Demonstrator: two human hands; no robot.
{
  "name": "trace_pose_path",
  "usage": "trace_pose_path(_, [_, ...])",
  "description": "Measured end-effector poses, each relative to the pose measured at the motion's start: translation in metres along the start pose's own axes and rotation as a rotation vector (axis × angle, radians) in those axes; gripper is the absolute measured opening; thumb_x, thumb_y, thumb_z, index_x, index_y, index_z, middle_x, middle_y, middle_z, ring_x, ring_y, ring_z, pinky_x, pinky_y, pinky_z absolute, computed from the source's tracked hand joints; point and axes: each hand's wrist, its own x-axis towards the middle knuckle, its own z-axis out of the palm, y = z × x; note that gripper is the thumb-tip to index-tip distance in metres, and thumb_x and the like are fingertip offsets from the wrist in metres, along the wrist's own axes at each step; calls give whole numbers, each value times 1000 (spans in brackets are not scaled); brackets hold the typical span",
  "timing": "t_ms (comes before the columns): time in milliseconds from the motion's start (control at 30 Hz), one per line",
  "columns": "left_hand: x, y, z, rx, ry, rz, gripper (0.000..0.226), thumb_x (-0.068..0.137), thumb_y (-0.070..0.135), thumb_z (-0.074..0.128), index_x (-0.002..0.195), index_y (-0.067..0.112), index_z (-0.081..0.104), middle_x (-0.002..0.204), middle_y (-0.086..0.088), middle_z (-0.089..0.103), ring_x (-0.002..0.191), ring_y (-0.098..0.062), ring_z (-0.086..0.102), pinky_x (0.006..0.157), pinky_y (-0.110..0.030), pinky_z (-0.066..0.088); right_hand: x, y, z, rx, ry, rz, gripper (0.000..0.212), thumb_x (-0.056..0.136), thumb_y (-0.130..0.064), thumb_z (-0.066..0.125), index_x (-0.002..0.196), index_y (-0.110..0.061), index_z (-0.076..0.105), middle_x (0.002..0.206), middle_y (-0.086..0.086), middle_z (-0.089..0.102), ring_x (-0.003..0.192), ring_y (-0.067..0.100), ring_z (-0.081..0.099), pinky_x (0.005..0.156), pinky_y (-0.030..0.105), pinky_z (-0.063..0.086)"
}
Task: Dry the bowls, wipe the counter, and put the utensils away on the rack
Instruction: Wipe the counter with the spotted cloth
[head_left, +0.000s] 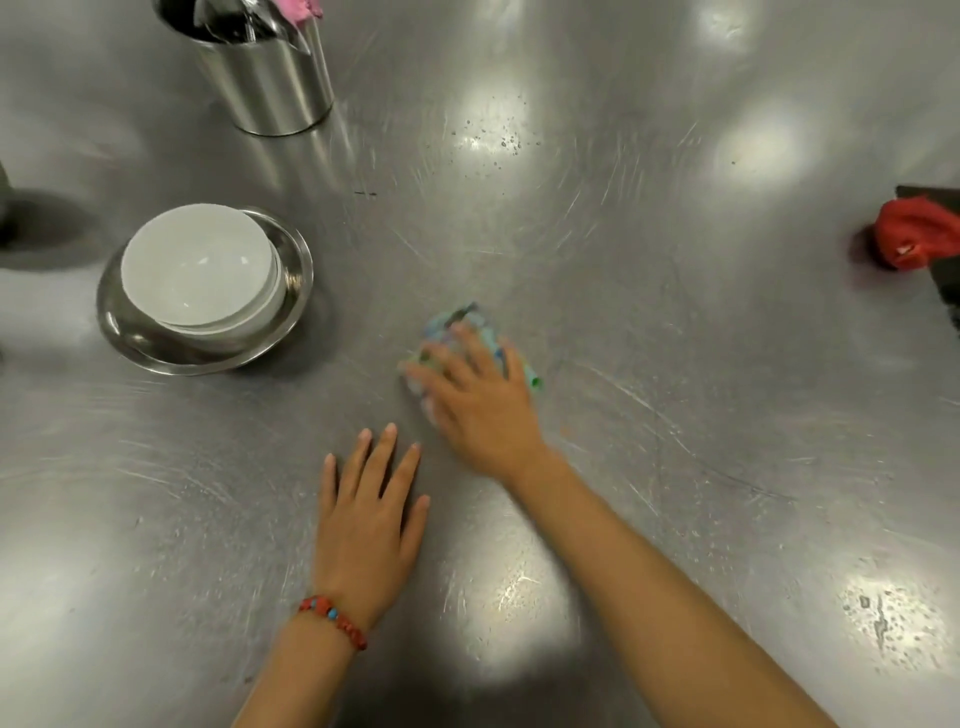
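Two hands on tabletop (675, 364): right hand (480, 397) pressed flat over cloth (470, 332) mid-surface for wiping; left hand (369, 519) open, empty, bracing near front edge.

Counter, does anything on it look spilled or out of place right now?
Water droplets remain on the steel counter: one patch at the far middle, another at the near right. The right hand presses a cloth between them. Otherwise nothing stands out.
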Motion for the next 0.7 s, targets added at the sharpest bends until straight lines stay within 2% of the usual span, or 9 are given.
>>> trace_pose_path(67, [0,0,-1,-10,-7,-3,59,92,43,21,119,7,59,130,-19,55,121,-40,49,98,-61,35,-12,1,-4,45,-20,-153,36,93,-37,40,126,-37,53,135,-10,54,134,19,39,109,43,23])
trace_pose_path(133, [3,0,-3,-18,11,-1,52,86,38,32,119,8,59,129,-19,56,120,-39,50,97,-61,36,0,21,-7,32,-60,-182,36,94,-38,39,128,-38,51,139,-10,49,137,19,34,109,41,19])
trace_pose_path(167, [6,0,-4,-24,28,11,49,84,35,38,119,7,59,128,-19,56,119,-40,51,95,-61,37,8,30,-9,30,-85,-105,37,95,-38,38,130,-38,49,143,-10,44,140,18,28,110,41,17])
trace_pose_path(233, [13,1,-6,-44,78,50,42,82,28,56,118,6,60,127,-21,57,118,-41,51,94,-63,39,24,42,-9,37,-60,162,38,96,-37,37,133,-38,44,148,-10,37,143,16,17,112,41,9])
trace_pose_path(333, [21,3,-7,-39,75,116,45,79,18,68,120,4,58,130,-22,53,122,-43,47,97,-64,34,26,19,-3,63,34,430,37,96,-32,38,132,-34,46,146,-6,40,143,19,17,113,43,5])
trace_pose_path(400, [23,3,-5,-46,16,153,46,84,20,63,126,7,52,139,-20,44,131,-39,37,106,-60,24,6,-1,-2,60,74,399,36,94,-32,42,130,-33,50,141,-4,47,141,23,26,112,48,13])
trace_pose_path(500, [19,-4,1,-23,-68,166,49,92,29,47,138,14,37,152,-12,24,142,-31,15,114,-49,4,-44,-6,-8,-24,-20,207,36,94,-37,41,130,-37,48,139,-8,50,138,21,33,108,47,26])
trace_pose_path(567, [14,-7,1,-23,-74,199,48,92,29,49,136,13,40,150,-14,28,140,-34,19,113,-51,6,-71,12,-16,-29,-34,258,39,95,-40,34,131,-37,47,140,-8,48,139,20,31,108,46,26])
trace_pose_path(700, [8,1,-2,-24,-8,308,44,79,21,57,120,3,58,131,-24,52,123,-45,45,99,-63,27,-106,23,-27,-10,21,644,39,96,-38,32,134,-37,44,144,-7,43,142,19,23,111,45,17])
